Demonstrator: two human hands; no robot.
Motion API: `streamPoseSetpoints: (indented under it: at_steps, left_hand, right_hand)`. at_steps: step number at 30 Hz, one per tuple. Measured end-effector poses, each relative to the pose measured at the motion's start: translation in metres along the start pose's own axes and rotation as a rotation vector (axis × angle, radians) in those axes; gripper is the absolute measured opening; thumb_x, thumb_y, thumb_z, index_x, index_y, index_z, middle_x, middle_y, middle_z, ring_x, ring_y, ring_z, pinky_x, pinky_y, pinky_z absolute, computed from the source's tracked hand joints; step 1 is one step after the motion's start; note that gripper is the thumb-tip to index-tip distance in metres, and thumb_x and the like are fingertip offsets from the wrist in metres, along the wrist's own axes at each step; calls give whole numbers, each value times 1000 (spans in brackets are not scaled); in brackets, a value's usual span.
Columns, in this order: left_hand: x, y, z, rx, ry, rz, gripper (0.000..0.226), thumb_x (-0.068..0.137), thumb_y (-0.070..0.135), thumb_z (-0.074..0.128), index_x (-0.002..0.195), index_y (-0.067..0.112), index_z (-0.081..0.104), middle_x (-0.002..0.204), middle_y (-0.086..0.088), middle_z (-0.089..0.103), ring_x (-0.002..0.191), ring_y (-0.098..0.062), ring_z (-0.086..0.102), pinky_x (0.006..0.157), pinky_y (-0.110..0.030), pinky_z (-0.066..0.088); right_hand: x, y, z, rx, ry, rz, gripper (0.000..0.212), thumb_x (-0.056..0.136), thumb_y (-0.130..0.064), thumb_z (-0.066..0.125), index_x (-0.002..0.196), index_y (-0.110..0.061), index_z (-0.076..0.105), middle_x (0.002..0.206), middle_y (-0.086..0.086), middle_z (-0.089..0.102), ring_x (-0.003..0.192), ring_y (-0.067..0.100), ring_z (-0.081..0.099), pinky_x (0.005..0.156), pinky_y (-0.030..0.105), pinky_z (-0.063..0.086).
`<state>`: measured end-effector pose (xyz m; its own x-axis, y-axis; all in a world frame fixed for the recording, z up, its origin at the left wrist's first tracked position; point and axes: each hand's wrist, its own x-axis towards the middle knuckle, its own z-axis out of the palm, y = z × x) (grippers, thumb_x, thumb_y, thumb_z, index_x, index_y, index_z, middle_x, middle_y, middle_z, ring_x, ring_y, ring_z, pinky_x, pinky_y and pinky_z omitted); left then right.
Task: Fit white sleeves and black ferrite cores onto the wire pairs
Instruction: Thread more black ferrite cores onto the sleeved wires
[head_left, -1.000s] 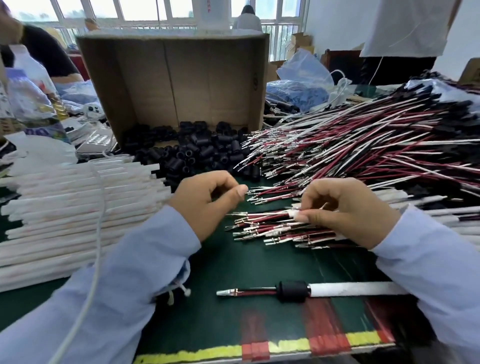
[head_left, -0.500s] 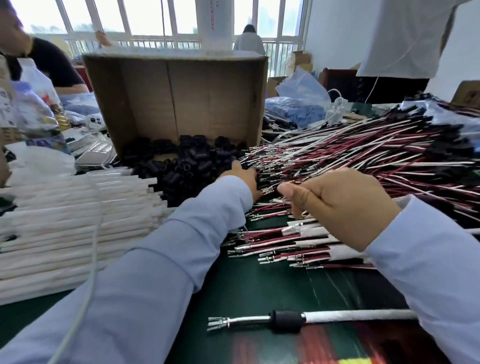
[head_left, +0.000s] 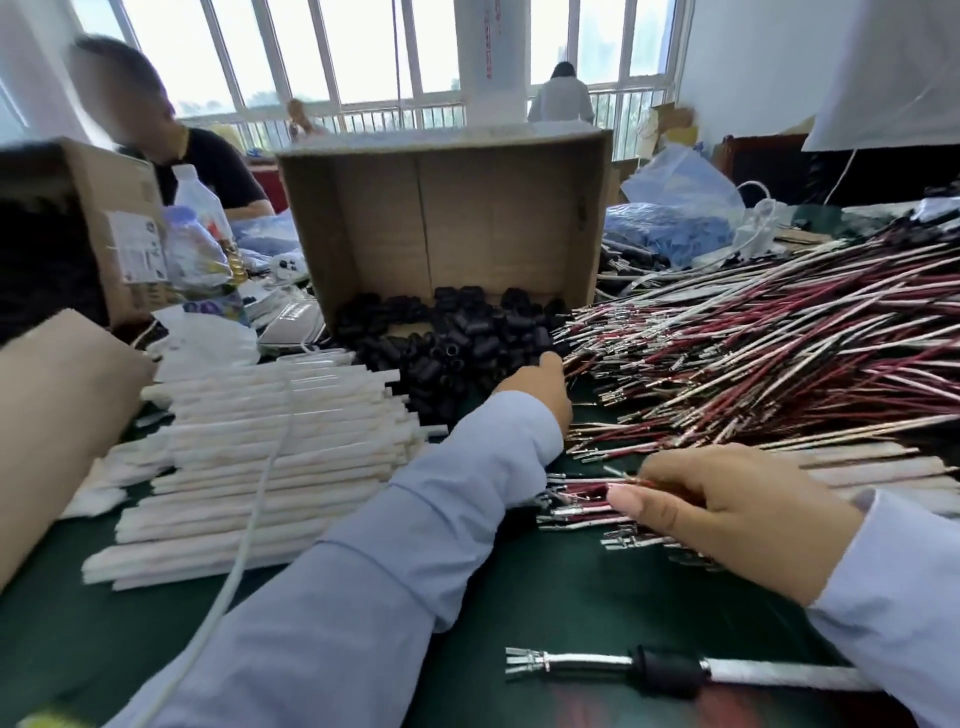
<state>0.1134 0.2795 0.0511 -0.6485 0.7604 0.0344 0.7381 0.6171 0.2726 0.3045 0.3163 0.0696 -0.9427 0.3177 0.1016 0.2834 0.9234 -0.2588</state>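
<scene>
Black ferrite cores (head_left: 457, 343) spill from an open cardboard box (head_left: 447, 218). My left hand (head_left: 540, 387) reaches into the near right edge of that pile; its fingertips are hidden among the cores. My right hand (head_left: 727, 514) pinches a red and white wire pair (head_left: 576, 491) by the metal terminals, on a small bundle of sleeved pairs. White sleeves (head_left: 260, 447) lie stacked on the left. A large heap of bare wire pairs (head_left: 753, 353) fans out on the right. One pair fitted with a core and a sleeve (head_left: 675, 670) lies near the front edge.
The table has a green mat (head_left: 545, 592). A second cardboard box (head_left: 119, 218) and a plastic bottle (head_left: 200, 244) stand at the back left, with a seated person behind them. Blue plastic bags (head_left: 675, 223) lie behind the wire heap. A white cord (head_left: 249, 530) hangs across the sleeves.
My left hand went from the table's middle forward into the core pile. My right hand rose with the wires, then came back down onto the small bundle.
</scene>
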Motion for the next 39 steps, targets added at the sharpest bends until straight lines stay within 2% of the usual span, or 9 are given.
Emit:
streamPoseSetpoints:
  at_steps: [4,7,9,12,16,19,23,27,39]
  left_hand:
    - [-42,-13,-18,-639,-38,-2,12,96,21,48,107,17,51,84,-6,62,75,-24,61,61,-30,50]
    - [-67,-18,-25,-1398,-405,-239,17,99,15,41,90,13,56,67,-4,56,48,-10,54,40,-15,41]
    - [-78,-22,-26,-1635,-649,-359,19,99,17,38,89,8,52,66,-3,54,44,-5,51,37,-11,37]
    - [-87,-23,-24,-1552,-755,-262,23,101,22,35,90,12,53,64,4,54,43,1,45,36,-7,31]
    - [-96,-19,-29,-1458,-686,-54,23,102,21,33,99,18,55,67,9,57,48,2,37,36,-5,27]
    - [-98,-18,-26,-1484,-679,22,25,103,20,31,107,17,55,70,8,55,50,2,37,37,-6,28]
    - [-94,-20,-19,-1559,-625,88,26,100,21,34,103,14,59,68,6,56,51,2,39,37,-7,30]
    - [-93,-22,-18,-1666,-593,133,22,86,26,46,91,13,64,68,3,56,50,0,41,35,-9,32]
    - [-84,-33,-11,-1646,-501,216,27,84,27,51,92,15,74,70,3,61,51,0,43,36,-9,32]
  right_hand:
    - [2,14,-6,391,63,-119,41,82,-56,45,81,-21,64,60,-6,54,53,6,48,52,19,40]
    - [2,13,-9,575,26,-97,24,80,-39,58,81,-18,71,48,-5,50,40,3,44,43,13,38]
    - [1,10,-11,699,31,-80,28,74,-52,62,80,-28,74,43,-1,46,37,3,38,38,14,33]
    - [-2,14,-9,722,134,-127,34,73,-67,59,80,-38,76,44,1,44,39,5,33,40,13,28]
    - [-3,10,-6,603,361,-145,12,78,-43,65,83,-51,72,43,-6,48,41,4,40,40,25,35]
    - [-8,3,-9,549,352,-150,22,80,-66,53,89,-54,68,48,-6,54,42,5,46,41,17,34]
    - [-7,3,-7,516,376,-219,19,81,-58,50,95,-59,63,65,-11,65,55,4,57,48,16,43]
    - [-5,5,-3,451,468,-277,24,86,-51,49,105,-42,61,70,-1,69,65,14,63,57,37,52]
    - [6,5,5,239,522,-251,37,93,-42,44,93,-21,74,65,-3,64,61,17,60,53,34,49]
